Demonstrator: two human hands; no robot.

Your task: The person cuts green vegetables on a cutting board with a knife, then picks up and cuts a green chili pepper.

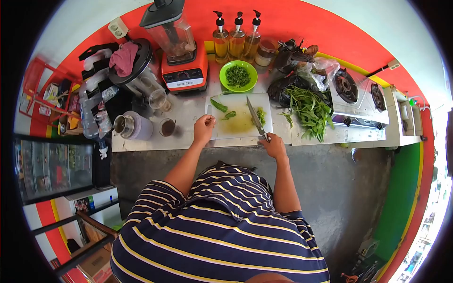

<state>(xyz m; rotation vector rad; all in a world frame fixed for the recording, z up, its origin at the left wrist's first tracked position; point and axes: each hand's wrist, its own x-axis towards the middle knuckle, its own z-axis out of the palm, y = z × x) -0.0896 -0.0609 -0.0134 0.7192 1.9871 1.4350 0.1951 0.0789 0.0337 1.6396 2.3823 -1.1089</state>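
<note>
My right hand (pixel 273 145) is closed round the handle of a knife (pixel 255 115), whose blade points up and left over the white cutting board (pixel 231 101). Chopped greens (pixel 261 116) lie beside the blade on the board's right part. At the board's left edge is my left hand (pixel 204 128), its fingers drawn together; whatever they hold, if anything, is too small to name. Pieces of green leaf (pixel 219 105) lie just above and right of it. Behind the board, a green bowl (pixel 224 86) holds cut greens (pixel 238 76).
Leafy stems (pixel 311 111) lie right of the board, near a gas stove (pixel 361 101). Behind stand a red blender (pixel 184 73) and three pump bottles (pixel 236 42). To the left are a glass of dark liquid (pixel 167 127) and a jug (pixel 137 126).
</note>
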